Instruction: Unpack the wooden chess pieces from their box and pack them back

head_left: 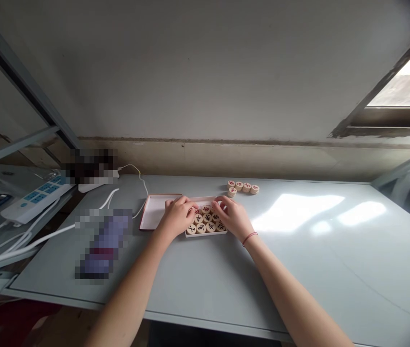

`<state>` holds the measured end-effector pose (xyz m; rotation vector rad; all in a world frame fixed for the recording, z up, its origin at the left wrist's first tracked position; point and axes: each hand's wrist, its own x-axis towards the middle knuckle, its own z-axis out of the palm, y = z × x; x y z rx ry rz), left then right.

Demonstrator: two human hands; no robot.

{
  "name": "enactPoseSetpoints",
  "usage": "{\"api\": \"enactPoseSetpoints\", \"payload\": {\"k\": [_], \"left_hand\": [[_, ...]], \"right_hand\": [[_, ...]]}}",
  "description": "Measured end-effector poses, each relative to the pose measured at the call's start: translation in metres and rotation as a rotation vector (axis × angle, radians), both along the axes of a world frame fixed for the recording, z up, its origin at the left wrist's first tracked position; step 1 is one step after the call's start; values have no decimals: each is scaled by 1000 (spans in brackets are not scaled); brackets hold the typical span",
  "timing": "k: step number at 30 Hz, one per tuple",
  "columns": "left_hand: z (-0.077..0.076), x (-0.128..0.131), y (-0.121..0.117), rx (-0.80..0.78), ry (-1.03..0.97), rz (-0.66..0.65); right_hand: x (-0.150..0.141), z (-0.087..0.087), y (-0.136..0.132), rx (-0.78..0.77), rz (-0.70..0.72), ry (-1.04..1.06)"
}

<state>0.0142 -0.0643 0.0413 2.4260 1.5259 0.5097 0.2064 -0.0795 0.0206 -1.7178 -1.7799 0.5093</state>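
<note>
A shallow white box on the desk holds rows of round wooden xiangqi pieces, black characters in front and red ones behind. My left hand lies over the box's left side, fingers bent in at the back rows; what is under its fingertips is hidden. Over the right side, my right hand has thumb and fingers closed at a red-marked piece, mostly covered. Left of the box lies its open lid, white inside with a reddish edge, partly behind my left hand.
Several loose red-marked pieces stand behind the box to the right. On the left are a blurred purple item, white cables and a power strip. A wall rises behind the grey desk; metal frame bars flank it.
</note>
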Motion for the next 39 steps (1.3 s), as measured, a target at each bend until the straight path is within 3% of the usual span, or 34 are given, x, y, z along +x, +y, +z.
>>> {"api": "enactPoseSetpoints", "payload": {"k": [3,6,9,12,16,19,24,27,32,39], "left_hand": [[-1,0,1,-6,-49,-39],[-2,2,1,121,-183,-33],[2,10,-4,186,-442,-28],[6,20,-12,41,-687,-17],[11,25,-17,-117,-809,21],[12,19,-14,-99,-710,-13],[7,-3,-2,135,-234,-54],[3,-14,3,77,-61,-20],[2,-17,2,-69,29,-28],[8,-23,4,-196,9,-109]], "right_hand": [[0,-1,0,40,-27,9],[-3,2,-3,224,-49,5],[-11,7,-8,401,108,-3],[-20,12,-13,491,253,-8],[-25,14,-17,533,254,-37],[-23,14,-17,492,229,-21],[-10,13,-12,422,97,27],[1,15,-7,391,1,58],[18,20,-2,347,-132,140],[28,24,-1,274,-168,189]]}}
